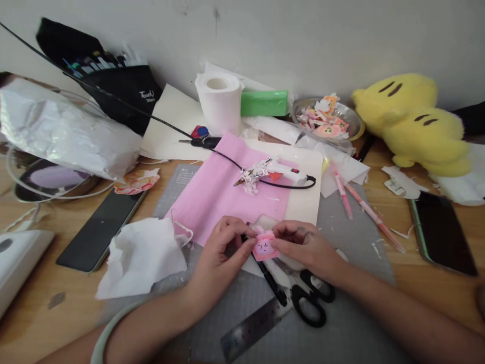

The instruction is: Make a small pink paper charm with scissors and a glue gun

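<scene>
Between my two hands is a small pink paper cutout (pixel 265 246) with a simple face drawn on it. My left hand (pixel 229 247) pinches its left edge between thumb and fingers. On the other side, my right hand (pixel 303 242) grips the right edge the same way. Just below the cutout lie a black pen (pixel 273 283) and black-handled scissors (pixel 309 308), whose blades are partly covered. A metal ruler (pixel 250 326) rests on the grey cutting mat (pixel 352 273). Beyond my hands, a pink sheet (pixel 223 192) carries a white glue gun (pixel 290 172) with paper scraps around its nozzle.
Phones lie left (pixel 102 230) and right (pixel 443 232). A crumpled white paper (pixel 142 258) is near my left forearm. Pink pens (pixel 375 217) lie at right. At the back stand a paper roll (pixel 219 106), a metal bowl (pixel 356 126) of cutouts and yellow plush toys (pixel 420 126).
</scene>
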